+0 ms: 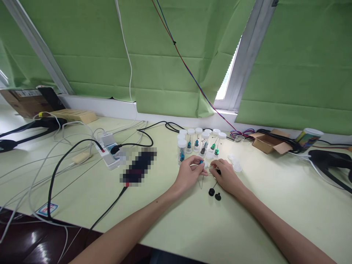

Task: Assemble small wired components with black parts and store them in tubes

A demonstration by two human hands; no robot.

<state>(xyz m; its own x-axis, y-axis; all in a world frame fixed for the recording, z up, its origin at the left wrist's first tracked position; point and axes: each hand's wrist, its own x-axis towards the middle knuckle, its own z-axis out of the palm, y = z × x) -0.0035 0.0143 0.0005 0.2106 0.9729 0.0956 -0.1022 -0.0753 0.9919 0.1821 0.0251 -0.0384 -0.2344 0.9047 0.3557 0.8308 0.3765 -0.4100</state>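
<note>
My left hand point(189, 173) rests on the pale green table point(170, 220) and pinches a small blue part point(201, 161) with thin wire legs. My right hand point(225, 176) is right beside it, fingertips closed on the other end of the same wired piece near a small black part. Several clear vials with white caps point(199, 143), each holding a small blue, green or black component, stand in a cluster just beyond my hands. Two small black parts point(214, 194) lie on the table in front of my right wrist. Loose white caps point(235, 164) lie to the right.
A white power strip point(107, 152) with black and white cables sits at the left. An open cardboard box point(268, 143) and a printed cup point(308, 138) stand at the right. Red and blue wires hang down over green blinds. A blurred dark device point(139, 167) lies left of my hands.
</note>
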